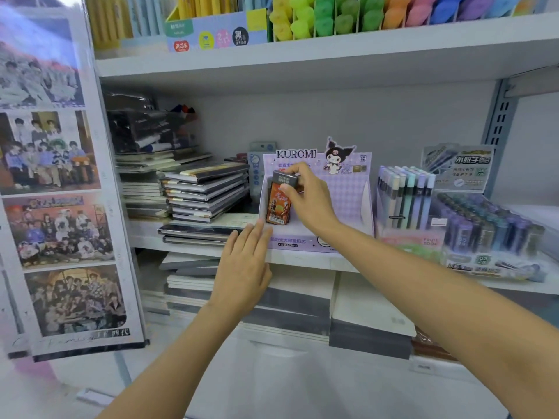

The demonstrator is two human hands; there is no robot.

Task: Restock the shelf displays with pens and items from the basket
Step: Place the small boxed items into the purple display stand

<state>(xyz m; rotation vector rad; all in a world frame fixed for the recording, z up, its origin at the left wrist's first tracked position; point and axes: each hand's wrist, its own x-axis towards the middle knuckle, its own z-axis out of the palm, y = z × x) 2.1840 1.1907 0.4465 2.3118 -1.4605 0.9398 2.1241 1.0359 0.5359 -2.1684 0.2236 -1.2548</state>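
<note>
Left hand [242,264] flat, fingers straight, touching display box [348,204] front edge. Right hand [305,198] pinches orange pack [278,204] top, upright in box's left corner. Notebooks [205,189] left; pens [405,198] right.

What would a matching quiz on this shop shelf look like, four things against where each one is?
1. orange box
2. left hand
3. notebook stack
4. bright highlighters

A. on the upper shelf
B. left of the Kuromi display
C. pinched by the right hand
D. open, fingers at the Kuromi display's front

Pairs: 1-C, 2-D, 3-B, 4-A
</note>
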